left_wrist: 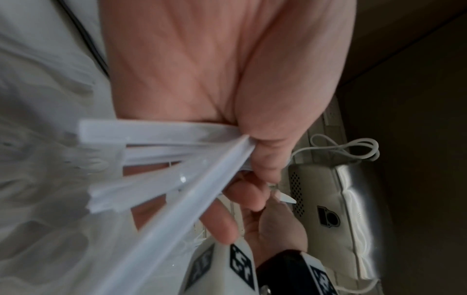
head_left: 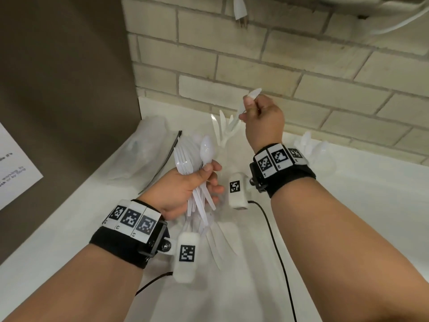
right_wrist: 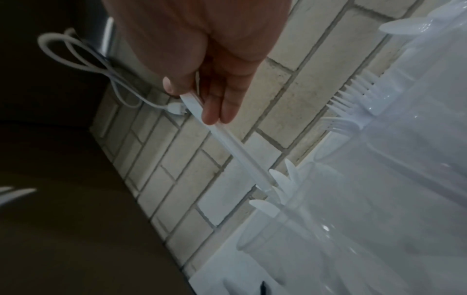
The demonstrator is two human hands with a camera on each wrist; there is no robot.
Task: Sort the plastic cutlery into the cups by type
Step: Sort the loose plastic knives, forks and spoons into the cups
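My left hand (head_left: 204,180) grips a bundle of white plastic forks and one spoon (head_left: 197,159) above the white counter (head_left: 69,240). Their handles (left_wrist: 156,143) fan out below the fist. My right hand (head_left: 246,110) is raised near the brick wall and pinches a single white knife (head_left: 239,112) between thumb and fingers. The knife's lower end (right_wrist: 262,183) reaches the rim of a clear cup (right_wrist: 290,215) in which other knives stand. A second clear cup holds forks (right_wrist: 351,105), and a third holds spoons (head_left: 318,152).
Loose white cutlery (head_left: 216,240) lies on the counter under my left wrist. A crumpled clear plastic bag (head_left: 148,154) sits at the left by a brown panel (head_left: 65,77). A black cable (head_left: 276,235) runs across the counter. A white plug (head_left: 240,10) hangs on the wall.
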